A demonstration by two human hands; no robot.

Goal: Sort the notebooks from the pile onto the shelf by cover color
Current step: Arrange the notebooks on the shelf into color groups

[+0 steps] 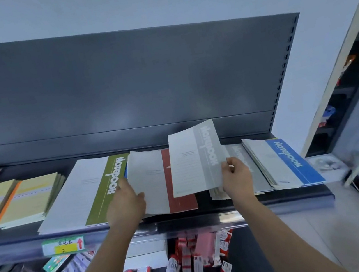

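Grey notebook (194,159): was lifted clear of the shelf (279,199) and tilted, hanging over the gap between the red notebook (177,183) and the grey stack (260,178). I'd guess it was headed for that matching stack.
Right hand (236,178): pinched its lower right corner between thumb and fingertips, probably so it could swing across easily.
Left hand (125,202): gripped the red notebook's left edge with the thumb on the cover. The other fingers were mostly hidden. It looked like it was steadying that pile.
Neighbours: green stack (108,183) to the left, blue stack (294,161) far right, yellow notebooks (25,199) beyond the green, so one colour per stack.
Below: price tag (62,245) on the rail, small boxes (189,260) jumbled underneath.
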